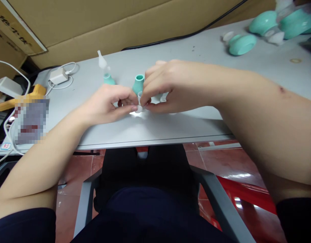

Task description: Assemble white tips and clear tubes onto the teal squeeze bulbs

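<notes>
My left hand (114, 103) and my right hand (157, 86) meet low over the table, fingertips closed around a small translucent white plastic piece (138, 109). Its exact shape is partly covered by the fingers. Right behind them stands a teal rubber bulb (138, 85), its round neck opening facing up. Beyond my left hand is a second teal bulb (109, 79), mostly hidden, near a white pointed nozzle (102, 61). Under my right palm some clear or white parts (163, 97) show only in part.
Several teal bulbs with white fittings (242, 45) lie at the back right. A white charger (58, 76) with cables, a yellow object (35, 92) and a blurred-out flat item (31, 119) occupy the left. A black cable (165, 41) runs along the cardboard wall (94, 23).
</notes>
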Available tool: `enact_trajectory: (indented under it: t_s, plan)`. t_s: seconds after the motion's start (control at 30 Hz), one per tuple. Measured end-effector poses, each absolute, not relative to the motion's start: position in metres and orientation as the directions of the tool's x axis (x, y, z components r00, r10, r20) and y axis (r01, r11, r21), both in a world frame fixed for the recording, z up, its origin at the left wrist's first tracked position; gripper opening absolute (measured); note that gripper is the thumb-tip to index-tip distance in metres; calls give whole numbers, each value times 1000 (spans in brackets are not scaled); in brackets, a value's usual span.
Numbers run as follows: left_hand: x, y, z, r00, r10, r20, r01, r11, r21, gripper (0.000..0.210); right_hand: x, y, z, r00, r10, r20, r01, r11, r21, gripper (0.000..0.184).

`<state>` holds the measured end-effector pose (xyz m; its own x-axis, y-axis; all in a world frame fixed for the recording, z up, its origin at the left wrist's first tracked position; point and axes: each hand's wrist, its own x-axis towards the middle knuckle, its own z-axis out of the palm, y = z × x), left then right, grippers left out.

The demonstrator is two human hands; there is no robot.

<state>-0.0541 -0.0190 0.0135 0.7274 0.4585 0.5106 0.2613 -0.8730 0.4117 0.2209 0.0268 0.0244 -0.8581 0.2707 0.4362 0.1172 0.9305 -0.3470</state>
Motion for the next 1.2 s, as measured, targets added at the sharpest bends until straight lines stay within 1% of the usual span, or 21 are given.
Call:
enact_trajectory:
  t_s: [0.03, 0.1, 0.17, 0.2, 0.27, 0.33, 0.4, 0.5, 0.63, 0.73, 0.8, 0.9, 0.97, 1.1, 1.2]
  plan:
    - [-55, -20, 14, 690, 478, 543, 247, -861, 445, 11, 219, 26, 32, -875, 201, 441, 80, 957, -279, 15]
    - [-57, -22, 15, 592, 551, 589, 230, -815, 531, 12, 218, 26, 42, -855, 162, 492, 53, 972, -228, 15]
    - [-58, -24, 16, 500, 638, 586, 227, -749, 622, 7, 218, 27, 46, -801, 216, 558, 91, 966, -243, 12]
    - [-58, -25, 16, 474, 679, 560, 238, -711, 661, 5, 218, 28, 45, -777, 233, 585, 103, 963, -247, 11]
    - [-57, -25, 16, 438, 730, 524, 245, -658, 712, 20, 217, 29, 43, -722, 270, 637, 127, 957, -261, 10]
    - [-56, -24, 16, 412, 755, 510, 220, -626, 748, 34, 216, 27, 42, -671, 340, 659, 161, 934, -318, 8]
    - [-54, -22, 16, 386, 765, 516, 160, -606, 779, 37, 214, 24, 43, -644, 419, 641, 179, 896, -406, 8]
    - [-52, -19, 17, 364, 760, 537, 67, -597, 799, 32, 210, 22, 43, -607, 479, 634, 150, 853, -500, 6]
    - [-52, -14, 15, 323, 761, 563, 10, -598, 802, 29, 204, 25, 36, -504, 473, 723, 39, 848, -528, 3]
    - [-55, -10, 10, 311, 775, 550, 34, -588, 808, 24, 200, 27, 31, -489, 482, 727, 1, 834, -552, 2]
    - [-58, -8, 8, 314, 780, 541, 80, -589, 804, 26, 198, 27, 29, -477, 484, 734, -16, 830, -558, 3]
    - [-61, -6, 6, 325, 807, 494, 133, -556, 821, 30, 196, 24, 28, -465, 515, 720, 33, 823, -567, 4]
    - [-61, -6, 5, 317, 817, 481, 125, -539, 833, 32, 196, 22, 29, -464, 528, 712, 78, 824, -561, 4]
    - [-55, -7, 5, 226, 852, 472, 113, -504, 856, 37, 195, 20, 29, -438, 537, 721, 73, 820, -567, 4]
    - [-50, -9, 6, 178, 881, 438, 100, -459, 883, 36, 194, 21, 29, -431, 559, 708, 50, 798, -600, 6]
